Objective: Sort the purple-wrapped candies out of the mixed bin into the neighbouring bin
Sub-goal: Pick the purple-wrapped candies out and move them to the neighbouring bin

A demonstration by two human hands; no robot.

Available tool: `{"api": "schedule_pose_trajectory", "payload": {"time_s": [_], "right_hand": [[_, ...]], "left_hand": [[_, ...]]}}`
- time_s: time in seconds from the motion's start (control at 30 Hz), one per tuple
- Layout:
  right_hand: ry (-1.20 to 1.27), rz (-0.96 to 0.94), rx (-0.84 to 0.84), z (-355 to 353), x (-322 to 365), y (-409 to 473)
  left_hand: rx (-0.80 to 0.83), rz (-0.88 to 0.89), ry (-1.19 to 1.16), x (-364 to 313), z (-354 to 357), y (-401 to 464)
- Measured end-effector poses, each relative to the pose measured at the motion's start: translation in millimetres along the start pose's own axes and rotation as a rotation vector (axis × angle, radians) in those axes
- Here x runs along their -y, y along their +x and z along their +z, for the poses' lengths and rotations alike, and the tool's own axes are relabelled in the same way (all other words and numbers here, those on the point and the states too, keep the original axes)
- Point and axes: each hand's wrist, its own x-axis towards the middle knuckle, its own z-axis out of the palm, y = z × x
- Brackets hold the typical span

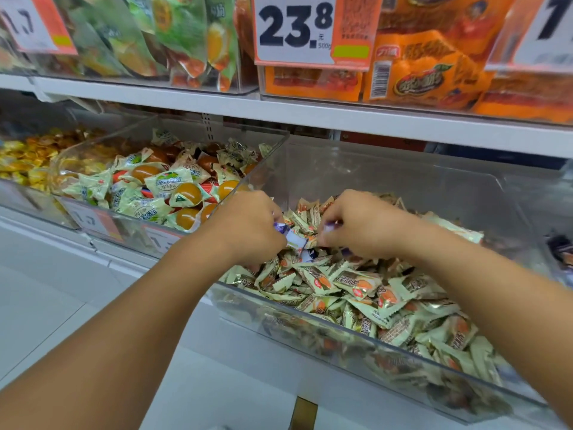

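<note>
Forearms come in from the bottom corners and meet over the clear acrylic mixed bin [356, 333], the one heaped with cream-wrapped candies with orange print [356, 285]. Honestly it looks like the sorting is only partway through. The left hand [248, 226] has its fingers curled around a purple-wrapped candy [280, 227], with a bit of shiny purple foil poking out by the knuckles. The right hand [361, 223] pinches another purple wrapper [333, 225] between its fingertips. Both hands are down at the back left of the pile, just beside each other.

Right between them a pale lilac-and-white wrapper [296, 242] sits on the heap, and just below it there's a darker purple one [311, 254], so at least a couple more are left to pull. More could be buried; can't tell from here.

Which neighbouring bin they go to isn't obvious. Left of the clear divider is a clear bin of green-and-white packets with orange jelly cups [161, 193], and I see no purple in there. A dark-wrapped lot [562, 252] peeks in at the far right edge.

Main hassle I'd guess: the loose cream wrappers slide and cover things. Further back, the white shelf edge [310, 111] overhangs, with a big "23.8" price card [294, 29] and orange snack bags [418, 69] above.
</note>
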Motion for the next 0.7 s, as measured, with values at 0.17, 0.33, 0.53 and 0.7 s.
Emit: {"api": "schedule_pose_trajectory", "payload": {"time_s": [0.17, 0.33, 0.53, 0.7], "right_hand": [[0.391, 0.030, -0.039, -35, -3, -43], [0.485, 0.102, -0.071, -66, -27, -119], [0.498, 0.568, -0.296, -75, -121, -211], [1.009, 0.791, -0.474, -63, -181, -230]], "left_hand": [[0.088, -0.056, -0.474, -19, -10, -11], [0.253, 0.069, -0.685, -63, -3, -28], [0.255, 0.305, -0.606, -165, 28, -44], [0.295, 0.444, -0.369, -254, 58, -22]]}}
